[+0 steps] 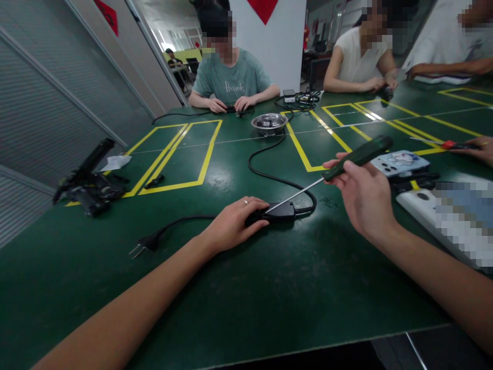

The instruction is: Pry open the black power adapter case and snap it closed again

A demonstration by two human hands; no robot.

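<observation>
Black casing (283, 211) | left hand (239, 222) curled round it | right hand (365, 198) closed on screwdriver (362, 155) | tip seemingly touching casing

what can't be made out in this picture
Head view: black box, left end covered by the left hand.
Head view: screwdriver, tip too small to tell if it meets a screw.
Head view: bowl, contents too small to identify.
Head view: co-worker's hand, cut off by the right edge.
</observation>
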